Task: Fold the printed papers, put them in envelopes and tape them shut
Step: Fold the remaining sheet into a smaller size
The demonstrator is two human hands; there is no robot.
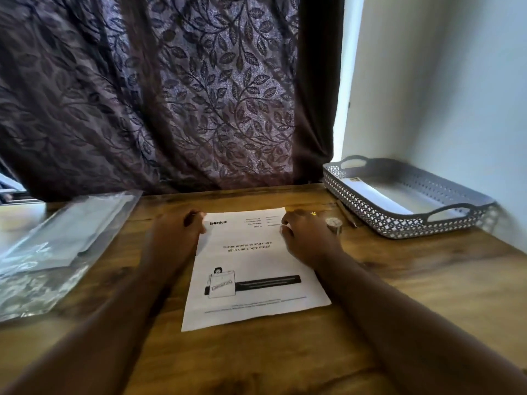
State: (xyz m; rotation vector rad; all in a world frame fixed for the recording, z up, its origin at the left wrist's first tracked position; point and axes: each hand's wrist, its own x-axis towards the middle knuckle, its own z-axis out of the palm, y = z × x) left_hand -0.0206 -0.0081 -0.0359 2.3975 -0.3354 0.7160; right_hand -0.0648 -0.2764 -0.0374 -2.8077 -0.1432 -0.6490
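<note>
A printed white sheet [251, 269] lies flat on the wooden table [413, 280] in front of me. My left hand [174, 235] holds its far left corner, fingers curled at the edge. At the far right corner, my right hand [306, 238] pinches the paper's edge. A small roll of tape [333, 223] stands just right of my right hand. Several envelopes in a clear plastic bag [51, 252] lie at the table's left.
A grey perforated tray [405, 220] with handles stands at the back right and holds a white envelope [376, 195]. A pen [346, 213] lies between the tray and the tape. A dark leaf-patterned curtain [171, 95] hangs behind the table; a wall is at right.
</note>
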